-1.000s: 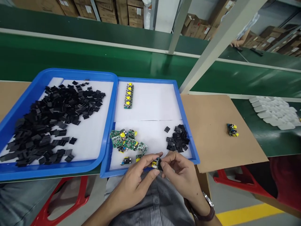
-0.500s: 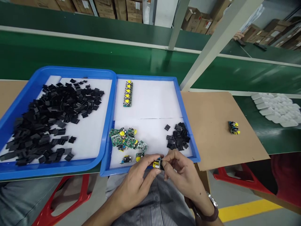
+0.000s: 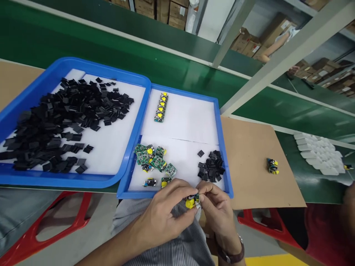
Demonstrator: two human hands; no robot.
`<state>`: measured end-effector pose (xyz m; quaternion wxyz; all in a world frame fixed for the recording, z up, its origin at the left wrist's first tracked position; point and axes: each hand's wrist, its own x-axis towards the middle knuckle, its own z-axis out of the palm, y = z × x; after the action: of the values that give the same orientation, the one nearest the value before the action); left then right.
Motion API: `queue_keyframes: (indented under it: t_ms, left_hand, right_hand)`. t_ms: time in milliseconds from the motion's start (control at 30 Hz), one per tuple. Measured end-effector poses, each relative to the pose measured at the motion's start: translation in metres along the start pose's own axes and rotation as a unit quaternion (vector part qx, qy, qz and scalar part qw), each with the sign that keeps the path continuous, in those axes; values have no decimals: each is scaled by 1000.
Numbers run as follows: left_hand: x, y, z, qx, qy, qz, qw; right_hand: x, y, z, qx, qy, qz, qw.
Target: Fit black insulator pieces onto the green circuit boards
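Observation:
My left hand [image 3: 169,212] is closed on a small circuit board [image 3: 190,202] with a yellow component, holding it between thumb and fingers just over the near edge of the right blue tray [image 3: 177,139]. At the board's right edge, my right hand [image 3: 217,207] is pinched shut; what its fingertips hold is hidden. In that tray, a pile of green circuit boards [image 3: 158,162] lies left of my hands, with a few single boards in front. A small heap of black square pieces [image 3: 212,166] lies just beyond my right hand. A row of yellow-topped boards [image 3: 161,107] stands farther back.
The left blue tray [image 3: 135,151] holds a large spread of black pieces [image 3: 69,114]. On the cardboard [image 3: 246,151] to the right sits another small board [image 3: 272,166]. White plastic shells [image 3: 318,153] stand beyond it. A sloping metal post [image 3: 249,87] rises behind. Another person's arm [image 3: 274,48] shows at the back.
My view has tilted and shifted. The board in my left hand has turned, so its yellow component shows more. Both hands stay together on it. A blurred dark shape has appeared at the right edge.

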<state>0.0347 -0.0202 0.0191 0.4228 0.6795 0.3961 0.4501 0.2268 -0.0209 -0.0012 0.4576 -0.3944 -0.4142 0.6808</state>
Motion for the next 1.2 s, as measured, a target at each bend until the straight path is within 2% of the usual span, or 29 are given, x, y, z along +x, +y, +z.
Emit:
queue_keyframes:
  t_ms: [167,333,533,767,1000,1100,1200]
  left_hand:
    - [-3,2,1,-6,25,4,1000]
    - [-6,6,0,-10,26,-21,999]
    - [-6,8,-4,-35,6,-51,998]
    - [-9,7,-8,-34,2,-49,998]
    - [-10,10,-9,-20,15,-53,998]
    - [-7,8,-12,-47,15,-52,997]
    - [-5,3,-18,-88,4,-72,994]
  right_hand:
    - [-4,-5,0,-32,1,6,999]
    - [-5,-8,-1,-30,-16,33,999]
    - [0,-2,4,61,-2,36,997]
    - [5,7,12,138,7,79,987]
    - [9,7,14,121,22,79,989]
    - [6,5,11,104,20,88,990]
    - [-1,-2,9,42,26,66,997]
